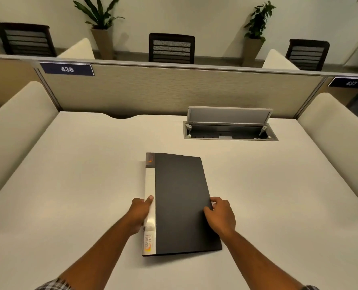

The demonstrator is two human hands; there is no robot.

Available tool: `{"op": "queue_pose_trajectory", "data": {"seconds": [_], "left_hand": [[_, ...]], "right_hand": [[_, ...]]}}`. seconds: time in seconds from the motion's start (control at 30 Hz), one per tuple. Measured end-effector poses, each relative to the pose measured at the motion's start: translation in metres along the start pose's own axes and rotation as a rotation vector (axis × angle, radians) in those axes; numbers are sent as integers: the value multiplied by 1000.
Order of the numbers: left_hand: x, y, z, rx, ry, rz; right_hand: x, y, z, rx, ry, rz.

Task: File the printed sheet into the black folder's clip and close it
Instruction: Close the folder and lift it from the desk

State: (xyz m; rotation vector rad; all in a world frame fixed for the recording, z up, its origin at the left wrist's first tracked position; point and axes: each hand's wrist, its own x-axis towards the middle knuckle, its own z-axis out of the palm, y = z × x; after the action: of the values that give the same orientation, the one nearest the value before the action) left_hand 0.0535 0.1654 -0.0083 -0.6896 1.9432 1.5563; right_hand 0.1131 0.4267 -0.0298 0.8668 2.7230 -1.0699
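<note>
The black folder (180, 201) lies shut and flat on the white desk (79, 185), its silver-white spine strip on the left side. My left hand (139, 214) grips the spine edge, thumb on top of the strip. At the folder's right edge my right hand (221, 216) curls its fingers over the cover. A small white bit shows under those fingers at the edge; I cannot tell whether it is the printed sheet. No loose sheet is in view.
An open cable box (230, 130) with its lid raised is sunk into the desk behind the folder. Padded dividers (17, 126) flank the desk, and a fabric partition (173, 91) closes the back. Chairs and potted plants stand beyond.
</note>
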Motion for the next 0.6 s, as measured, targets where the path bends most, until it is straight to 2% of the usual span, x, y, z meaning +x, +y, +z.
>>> {"op": "queue_pose_trajectory", "data": {"seconds": [0.13, 0.3, 0.47, 0.6], "left_hand": [[-2, -3, -9, -114, -31, -22], [3, 4, -30, -66, 17, 22], [18, 27, -52, -47, 43, 101], [33, 49, -64, -2, 91, 156]], "right_hand": [[-1, -9, 6, 13, 51, 42], [5, -30, 19, 101, 58, 128], [11, -62, 34, 400, -41, 105], [25, -88, 39, 426, 0, 59]]}}
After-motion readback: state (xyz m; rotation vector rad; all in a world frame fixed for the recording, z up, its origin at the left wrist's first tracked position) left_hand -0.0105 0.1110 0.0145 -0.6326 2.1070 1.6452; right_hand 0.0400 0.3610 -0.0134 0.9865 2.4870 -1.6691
